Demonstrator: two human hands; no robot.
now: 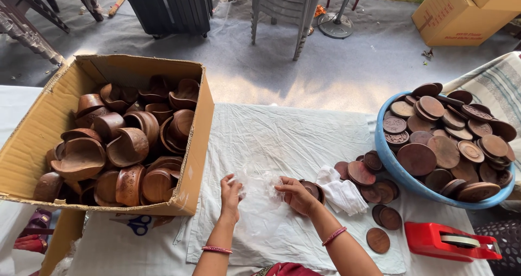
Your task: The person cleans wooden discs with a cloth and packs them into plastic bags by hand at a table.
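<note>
Wrapping step, I'd say: my left hand (230, 192) and right hand (293, 192) both pinch a clear plastic sheet (255, 186) over the white cloth (282, 140) on the table, right by a wooden lid (313, 190); next needs the sheet spread flat.

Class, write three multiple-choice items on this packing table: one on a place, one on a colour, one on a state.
1. Where are the wooden bowls?
A. in the cardboard box
B. in the blue tub
C. on the floor

2. What colour is the tape dispenser?
A. green
B. red
C. black

3. What do the left hand and right hand hold between them?
A. scissors
B. nothing
C. a thin clear wrapping sheet

Answers:
1 A, bowls fill the box at the left.
2 B, its body beside the loose wooden lids is red.
3 C, both hands pinch the crinkled sheet over the white cloth.
</note>
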